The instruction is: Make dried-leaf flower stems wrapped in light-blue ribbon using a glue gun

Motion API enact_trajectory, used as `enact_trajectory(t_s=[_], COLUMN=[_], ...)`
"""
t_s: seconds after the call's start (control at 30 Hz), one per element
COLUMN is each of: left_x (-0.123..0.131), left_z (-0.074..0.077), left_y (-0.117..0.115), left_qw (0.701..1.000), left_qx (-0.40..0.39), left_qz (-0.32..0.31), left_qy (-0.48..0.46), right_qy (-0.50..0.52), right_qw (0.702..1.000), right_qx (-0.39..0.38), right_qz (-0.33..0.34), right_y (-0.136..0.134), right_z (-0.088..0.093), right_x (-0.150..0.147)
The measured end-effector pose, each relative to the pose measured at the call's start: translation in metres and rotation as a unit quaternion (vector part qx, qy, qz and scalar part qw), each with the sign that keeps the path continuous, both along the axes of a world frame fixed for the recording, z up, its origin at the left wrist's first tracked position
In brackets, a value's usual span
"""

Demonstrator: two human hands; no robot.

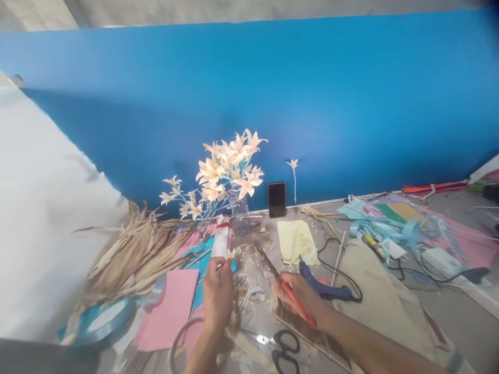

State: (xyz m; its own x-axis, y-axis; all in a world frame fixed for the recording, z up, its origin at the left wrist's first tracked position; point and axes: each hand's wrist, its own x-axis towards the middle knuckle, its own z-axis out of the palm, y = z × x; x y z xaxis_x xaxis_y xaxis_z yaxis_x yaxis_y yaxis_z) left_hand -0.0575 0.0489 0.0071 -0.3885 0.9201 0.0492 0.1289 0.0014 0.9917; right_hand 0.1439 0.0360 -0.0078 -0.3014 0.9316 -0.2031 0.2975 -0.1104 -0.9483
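Our left hand (217, 291) pinches a small flower (231, 254) upright; right hand (298, 295), just beside, grips a knife (284, 284) angled up-left toward it.

Both hands, left hand (218, 291) and right hand (298, 296), are clenched.

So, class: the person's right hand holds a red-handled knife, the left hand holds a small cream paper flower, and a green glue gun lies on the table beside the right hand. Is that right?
Not quite. The glue gun is blue, not green, as the head view shows. The right hand does hold the red-handled knife, and the left hand the small cream paper flower.
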Motion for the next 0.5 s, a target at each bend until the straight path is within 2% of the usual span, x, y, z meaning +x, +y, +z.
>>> enact_trajectory(t_s=[0.5], left_x=[0.0034], left_z=[0.0061], left_y=[-0.0014], left_qw=[1.0], left_qx=[-0.017], left_qz=[-0.016], left_qy=[-0.008], right_qy=[0.024], right_qw=[1.0], right_qx=[-0.007], right_qz=[-0.007], right_y=[0.0024], right_z=[0.0039], right_x=[0.0012])
